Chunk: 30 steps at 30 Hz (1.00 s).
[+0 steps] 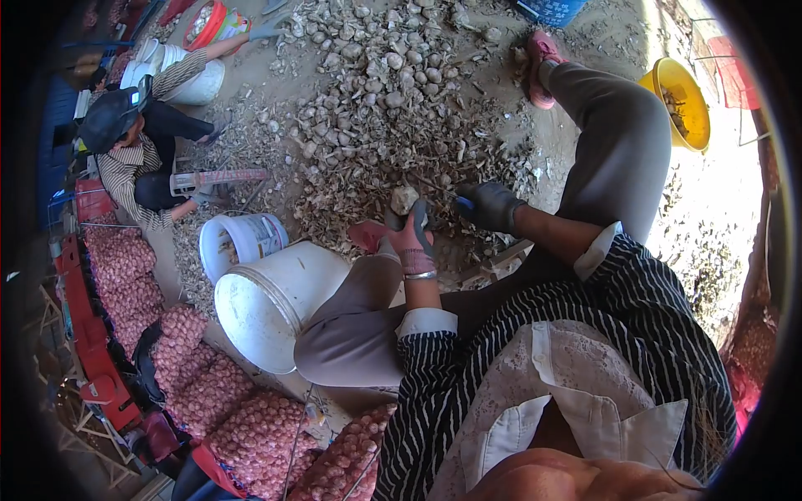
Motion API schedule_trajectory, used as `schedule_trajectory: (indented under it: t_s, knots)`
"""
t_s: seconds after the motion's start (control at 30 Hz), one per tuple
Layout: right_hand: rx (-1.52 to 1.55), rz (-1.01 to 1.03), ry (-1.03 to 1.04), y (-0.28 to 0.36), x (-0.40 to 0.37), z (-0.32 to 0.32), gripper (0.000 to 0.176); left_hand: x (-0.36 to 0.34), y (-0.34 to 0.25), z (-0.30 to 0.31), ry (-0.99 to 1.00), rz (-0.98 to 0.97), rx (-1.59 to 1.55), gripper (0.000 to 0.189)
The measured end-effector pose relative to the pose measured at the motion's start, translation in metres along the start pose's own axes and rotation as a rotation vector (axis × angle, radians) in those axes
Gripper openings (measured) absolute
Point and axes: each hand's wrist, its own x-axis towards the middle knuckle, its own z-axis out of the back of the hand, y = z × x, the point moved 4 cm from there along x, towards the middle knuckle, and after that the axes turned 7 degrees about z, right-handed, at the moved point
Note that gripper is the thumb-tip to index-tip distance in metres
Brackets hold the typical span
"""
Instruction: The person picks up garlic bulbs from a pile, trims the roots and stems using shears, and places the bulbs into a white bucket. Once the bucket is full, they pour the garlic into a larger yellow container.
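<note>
A pale garlic bulb [404, 199] is in my left hand [410, 230], which wears a pink glove with grey-coated fingers closed around it. My right hand [489, 207], in a dark grey glove, is closed on a thin dark tool [432, 184] that reaches toward the bulb. A bit of blue shows at its grip, but its exact kind is hard to make out. Beneath and beyond both hands spreads a heap of garlic bulbs [393, 98] with dry stalks and husks.
A white bucket [259, 317] lies tipped by my left knee, with a smaller white bucket [242, 242] beside it. A yellow bucket [703, 108] stands right. Net sacks of garlic [259, 434] line the left. Another person [138, 159] sits at upper left near a red bucket [209, 25].
</note>
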Motion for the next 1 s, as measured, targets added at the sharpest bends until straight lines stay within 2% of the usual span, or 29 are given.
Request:
schedule_trajectory:
  t_s: [0.03, 0.07, 0.1, 0.17, 0.2, 0.23, 0.27, 0.3, 0.33, 0.4, 0.43, 0.5, 0.57, 0.6, 0.67, 0.7, 0.77, 0.8, 0.87, 0.9, 0.93, 1.0]
  knots:
    - [0.193, -0.010, -0.045, 0.000, -0.001, 0.000, 0.030, -0.010, -0.012, 0.002, 0.048, 0.170, -0.266, 0.039]
    - [0.390, -0.022, -0.086, 0.000, -0.003, -0.001, 0.027, -0.017, -0.030, 0.016, 0.006, 0.041, -0.440, 0.035]
    - [0.394, -0.016, -0.084, 0.001, -0.004, -0.002, 0.027, -0.023, -0.049, 0.033, -0.034, -0.092, -0.611, 0.032]
    - [0.820, -0.101, -0.108, -0.002, -0.005, -0.002, 0.025, -0.038, -0.110, 0.068, 0.435, -0.324, -1.177, 0.031]
    - [0.826, -0.099, -0.102, 0.001, -0.004, 0.004, 0.025, -0.051, -0.135, 0.086, 0.466, -0.456, -1.378, 0.040]
    - [1.014, -0.201, -0.094, 0.001, -0.004, 0.011, 0.024, -0.051, -0.140, 0.085, 0.459, -0.457, -1.371, 0.040]
    - [1.201, -0.307, -0.084, 0.001, -0.004, 0.012, 0.024, -0.047, -0.139, 0.088, 0.271, -0.412, -1.407, 0.040]
    - [1.306, -0.266, -0.225, -0.004, 0.004, 0.005, 0.026, -0.043, -0.138, 0.090, 0.083, -0.368, -1.435, 0.040]
    - [1.314, -0.265, -0.221, -0.009, 0.007, 0.004, 0.026, -0.039, -0.137, 0.091, -0.103, -0.324, -1.455, 0.041]
    - [1.516, -0.477, -0.132, -0.009, 0.008, 0.012, 0.028, -0.028, -0.132, 0.089, -0.470, -0.225, -1.465, 0.042]
    - [1.523, -0.473, -0.120, -0.016, 0.011, 0.008, 0.031, 0.002, -0.108, 0.087, -0.327, -0.108, -1.325, 0.037]
    - [1.578, -0.471, -0.136, -0.024, 0.011, 0.004, 0.032, 0.056, -0.060, 0.075, -0.123, 0.003, -0.862, 0.035]
    - [1.630, -0.463, -0.165, -0.028, 0.013, 0.004, 0.033, 0.101, -0.031, 0.050, -0.089, 0.096, -0.596, 0.033]
    - [1.614, -0.436, -0.175, -0.028, 0.012, 0.009, 0.034, 0.114, -0.034, 0.025, -0.078, 0.106, -0.588, 0.033]
    - [1.599, -0.422, -0.189, -0.031, 0.012, 0.015, 0.034, 0.136, -0.039, -0.018, -0.180, 0.133, -0.330, 0.027]
    - [1.570, -0.430, -0.167, -0.033, 0.014, 0.017, 0.035, 0.154, -0.035, -0.033, -0.176, 0.142, -0.327, 0.027]
    - [1.508, -0.468, -0.169, -0.028, 0.016, 0.029, 0.035, 0.192, -0.023, -0.070, -0.036, 0.262, -0.092, 0.029]
    - [1.508, -0.478, -0.174, -0.028, 0.016, 0.026, 0.035, 0.212, -0.017, -0.086, -0.031, 0.271, -0.090, 0.029]
    - [1.584, -0.447, -0.196, -0.030, 0.020, 0.022, 0.035, 0.259, 0.005, -0.110, -0.128, 0.239, 0.255, 0.033]
    - [1.553, -0.526, -0.169, -0.037, 0.021, 0.021, 0.034, 0.295, 0.024, -0.119, -0.121, 0.246, 0.254, 0.033]
    - [1.549, -0.534, -0.175, -0.039, 0.022, 0.018, 0.034, 0.334, 0.051, -0.116, -0.220, 0.375, 0.453, 0.036]
    - [1.512, -0.418, -0.232, -0.030, 0.022, 0.015, 0.033, 0.352, 0.067, -0.118, -0.314, 0.507, 0.655, 0.039]
